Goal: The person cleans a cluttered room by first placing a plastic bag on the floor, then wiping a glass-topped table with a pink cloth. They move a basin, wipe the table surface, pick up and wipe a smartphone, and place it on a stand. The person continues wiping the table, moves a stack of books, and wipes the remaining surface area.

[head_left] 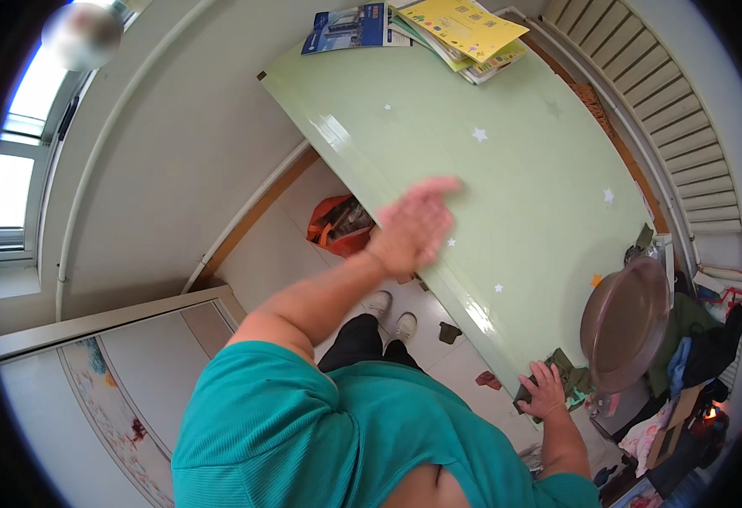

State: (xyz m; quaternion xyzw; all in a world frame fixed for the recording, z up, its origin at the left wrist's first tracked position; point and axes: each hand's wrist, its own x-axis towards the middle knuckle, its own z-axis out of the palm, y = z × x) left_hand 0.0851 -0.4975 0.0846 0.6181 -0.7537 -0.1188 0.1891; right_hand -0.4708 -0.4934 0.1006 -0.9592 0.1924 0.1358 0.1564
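Observation:
My left hand (416, 223) is blurred above the near edge of a pale green table (536, 209) with star patterns. Its fingers are stretched out, and I see nothing in it. At the table's near right corner, my right hand (543, 390) lies with spread fingers on a crumpled dark green cloth (573, 376). Part of the cloth is hidden under the palm. Just beyond it, a deep brown round basin (628, 324) is at the table's right end, looking tilted in this view.
Booklets (453, 32) are stacked at the far end beside a blue brochure (348, 26). An orange bag (339, 225) sits on the floor under the table. Dark green (450, 333) and red scraps (488, 380) lie on the floor. A radiator (669, 114) lines the wall; clothes (688, 343) are piled at right.

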